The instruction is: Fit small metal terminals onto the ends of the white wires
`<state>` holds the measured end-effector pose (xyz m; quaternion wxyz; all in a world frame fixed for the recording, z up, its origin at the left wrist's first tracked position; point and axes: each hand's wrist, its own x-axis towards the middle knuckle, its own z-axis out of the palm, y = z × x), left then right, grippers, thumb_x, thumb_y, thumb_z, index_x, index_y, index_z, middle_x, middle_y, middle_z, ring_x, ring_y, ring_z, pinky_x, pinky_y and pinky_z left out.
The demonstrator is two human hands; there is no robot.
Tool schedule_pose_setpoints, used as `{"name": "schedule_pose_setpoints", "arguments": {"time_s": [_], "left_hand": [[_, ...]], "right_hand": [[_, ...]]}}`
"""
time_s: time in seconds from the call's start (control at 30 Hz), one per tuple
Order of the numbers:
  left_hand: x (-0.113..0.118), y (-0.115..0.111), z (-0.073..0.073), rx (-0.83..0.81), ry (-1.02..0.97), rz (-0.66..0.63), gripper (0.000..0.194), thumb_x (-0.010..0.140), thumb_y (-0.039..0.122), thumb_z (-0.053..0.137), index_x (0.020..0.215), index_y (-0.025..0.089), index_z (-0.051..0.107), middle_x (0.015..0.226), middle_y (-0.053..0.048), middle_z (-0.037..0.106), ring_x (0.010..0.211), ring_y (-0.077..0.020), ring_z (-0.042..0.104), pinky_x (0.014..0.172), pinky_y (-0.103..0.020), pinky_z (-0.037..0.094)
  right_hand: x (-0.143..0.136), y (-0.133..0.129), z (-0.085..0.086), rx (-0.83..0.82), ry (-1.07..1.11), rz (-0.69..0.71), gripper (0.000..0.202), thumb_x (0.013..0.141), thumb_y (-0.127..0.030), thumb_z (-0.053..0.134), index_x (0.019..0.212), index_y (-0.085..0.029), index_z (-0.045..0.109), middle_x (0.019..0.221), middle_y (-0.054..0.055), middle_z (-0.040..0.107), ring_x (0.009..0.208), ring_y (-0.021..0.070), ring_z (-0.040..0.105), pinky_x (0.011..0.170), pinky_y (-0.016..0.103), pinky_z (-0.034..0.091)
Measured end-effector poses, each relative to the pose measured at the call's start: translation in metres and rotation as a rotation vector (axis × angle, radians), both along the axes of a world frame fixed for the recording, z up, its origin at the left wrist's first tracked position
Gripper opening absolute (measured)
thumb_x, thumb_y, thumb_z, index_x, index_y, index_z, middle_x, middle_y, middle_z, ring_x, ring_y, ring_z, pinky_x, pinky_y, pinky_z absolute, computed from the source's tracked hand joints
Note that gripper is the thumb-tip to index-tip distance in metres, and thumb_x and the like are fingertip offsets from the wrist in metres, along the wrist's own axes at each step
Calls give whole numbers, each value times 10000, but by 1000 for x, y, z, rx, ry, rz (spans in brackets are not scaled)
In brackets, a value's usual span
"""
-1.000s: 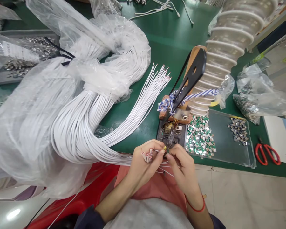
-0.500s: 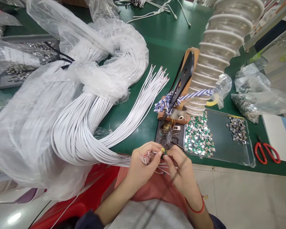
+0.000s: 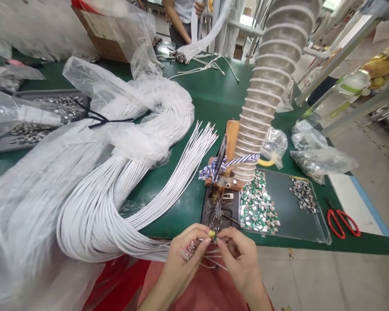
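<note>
My left hand [image 3: 188, 250] is closed around several white cables whose red-and-white stripped ends [image 3: 188, 249] poke out of the fist. Its thumb and forefinger pinch near a small yellow piece [image 3: 211, 233]. My right hand [image 3: 238, 250] is closed too, thumb and fingertips meeting the left ones at a tiny dark-green part; exactly what it grips is too small to make out. Both hands are just in front of a soldering fixture [image 3: 227, 183] with a wooden block, a black lever and a blue-and-white cord. A long bundle of white cables [image 3: 94, 220] curves in from the left.
Right of the fixture, a clear tray [image 3: 283, 203] bears small green boards [image 3: 257, 203] and metal connectors [image 3: 303, 194]. Red-handled scissors [image 3: 342, 220] lie beyond it. A ribbed hose [image 3: 269, 86] hangs behind the fixture. Across the table stands a person [image 3: 180, 19] by more cables.
The view has tilted up, bringing the far side of the table and another person into sight. My hands remain together at the small part, fingers barely changed.
</note>
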<state>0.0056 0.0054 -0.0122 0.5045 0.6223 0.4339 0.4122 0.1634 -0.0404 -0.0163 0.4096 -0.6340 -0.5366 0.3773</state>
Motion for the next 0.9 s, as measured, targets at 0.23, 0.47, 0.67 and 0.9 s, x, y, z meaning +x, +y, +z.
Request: {"name": "schedule_pose_setpoints", "arguments": {"time_s": [0.23,0.47,0.67,0.9], "left_hand": [[-4,-8,-10,-45,25,-34,220,929,261,621,745,187,715,927,-68,680,836,-192,680,776,-236,526],[-3,-21,-31,-106,-2,-184,404,976,486,547,757,174,681,951,-70,566,804,-188,603,727,-253,482],[-1,-27,-33,-81,4,-121,529,959,600,512,683,166,636,881,-63,558,788,-196,581,742,-261,472],[-8,-29,-22,-157,-11,-137,501,926,601,574,675,177,668,890,-64,571,782,-208,577,734,-280,494]], "right_hand": [[3,-4,-11,-2,104,-5,259,958,-355,612,801,-194,739,750,41,693,608,145,572,582,228,460],[14,-17,-46,-82,426,-9,303,875,-471,742,1018,-207,783,843,69,731,706,188,665,658,252,552],[4,-25,-41,-18,483,-48,296,867,-485,745,955,-205,784,882,67,711,756,190,665,697,256,553],[-14,-33,-36,-14,515,-115,395,792,-552,789,967,-203,723,689,-42,536,546,97,356,513,212,340]]}}
